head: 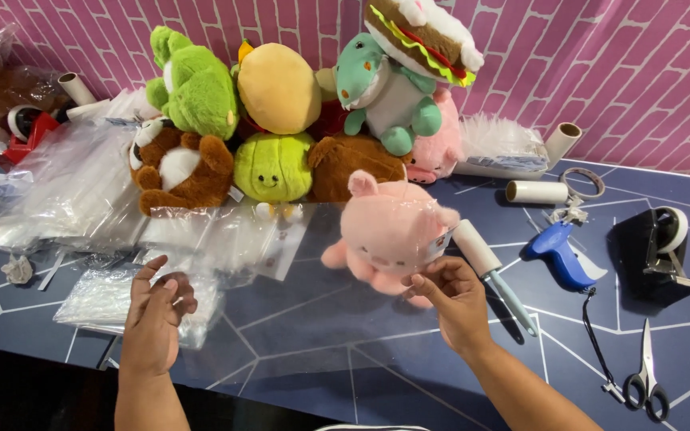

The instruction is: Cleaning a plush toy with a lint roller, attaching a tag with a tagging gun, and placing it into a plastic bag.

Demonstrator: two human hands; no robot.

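A pink plush pig [389, 230] sits inside a clear plastic bag [297, 311] that stretches across the dark table. My right hand [450, 295] pinches the bag's edge just below the pig. My left hand [156, 315] holds the bag's left edge, fingers curled, above a stack of folded clear bags [113, 299]. A lint roller [489, 267] lies right beside my right hand.
A heap of plush toys [281, 128] stands against the pink brick wall. Piles of clear bags [65, 187] lie left. A blue tagging gun [557, 254], black tape dispenser [658, 251], scissors [647, 375] and paper rolls [538, 191] lie right.
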